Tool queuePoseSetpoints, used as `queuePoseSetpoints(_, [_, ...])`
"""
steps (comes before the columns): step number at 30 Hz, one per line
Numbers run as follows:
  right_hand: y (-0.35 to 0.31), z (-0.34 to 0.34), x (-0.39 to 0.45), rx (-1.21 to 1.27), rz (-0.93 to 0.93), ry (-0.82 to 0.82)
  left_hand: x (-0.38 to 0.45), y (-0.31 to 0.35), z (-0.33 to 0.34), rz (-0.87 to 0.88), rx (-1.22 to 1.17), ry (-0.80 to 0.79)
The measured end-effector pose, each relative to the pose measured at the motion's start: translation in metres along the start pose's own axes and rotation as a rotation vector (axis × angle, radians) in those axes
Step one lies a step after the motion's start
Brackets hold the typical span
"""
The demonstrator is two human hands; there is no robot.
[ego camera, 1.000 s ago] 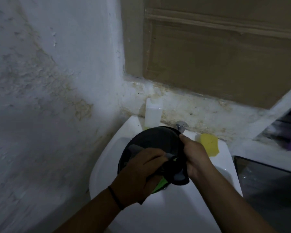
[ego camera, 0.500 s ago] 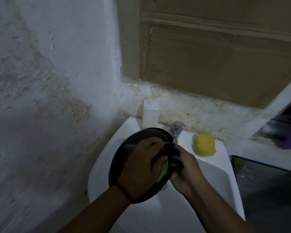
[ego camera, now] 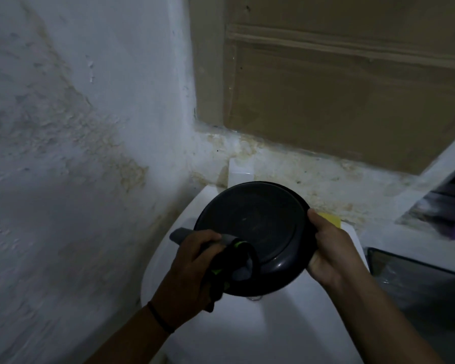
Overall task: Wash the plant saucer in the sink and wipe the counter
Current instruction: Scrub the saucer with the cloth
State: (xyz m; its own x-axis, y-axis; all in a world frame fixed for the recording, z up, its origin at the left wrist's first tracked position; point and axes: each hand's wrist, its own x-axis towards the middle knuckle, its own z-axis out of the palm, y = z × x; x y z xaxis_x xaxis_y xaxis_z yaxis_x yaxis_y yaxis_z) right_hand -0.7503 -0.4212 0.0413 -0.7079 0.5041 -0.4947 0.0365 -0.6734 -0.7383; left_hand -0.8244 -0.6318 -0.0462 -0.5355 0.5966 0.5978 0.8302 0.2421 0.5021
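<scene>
- Holding the black plant saucer (ego camera: pixel 250 232) tilted above the white sink (ego camera: pixel 273 334), the right hand (ego camera: pixel 331 254) grips its right rim, probably so that dirty water can run down into the basin.
- The left hand (ego camera: pixel 192 274) closes around a dark cloth (ego camera: pixel 229 266) with green marks and presses it on the lower left rim, to scrub there.
- A yellow sponge (ego camera: pixel 331 219) waits on the ledge behind, maybe for the surface.
</scene>
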Motion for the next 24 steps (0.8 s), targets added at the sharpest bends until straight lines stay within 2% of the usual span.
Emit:
queuePoseSetpoints(5, [0.003, -0.008, -0.008, -0.102, 0.012, -0.047, 0.011, -0.012, -0.003, -0.210, -0.204, 0.035])
queuePoseSetpoints(8, [0.013, -0.003, -0.016, -0.227, -0.059, -0.104, 0.026, -0.008, 0.003, -0.345, -0.200, 0.018])
queuePoseSetpoints(11, [0.031, 0.006, -0.025, -0.382, -0.116, -0.100, 0.047, 0.007, 0.009, -0.462, -0.157, 0.098])
queuePoseSetpoints(14, [0.046, 0.013, -0.024, -0.483, -0.191, -0.051, 0.063, 0.032, 0.017, -0.509, -0.166, 0.130])
queuePoseSetpoints(19, [0.041, 0.016, -0.016, -0.578, -0.301, 0.010, 0.041, 0.062, 0.027, -0.420, -0.249, 0.066])
queuePoseSetpoints(24, [0.060, 0.024, -0.034, -0.734, -0.438, -0.050, 0.056, 0.018, 0.014, -0.695, -0.302, 0.174])
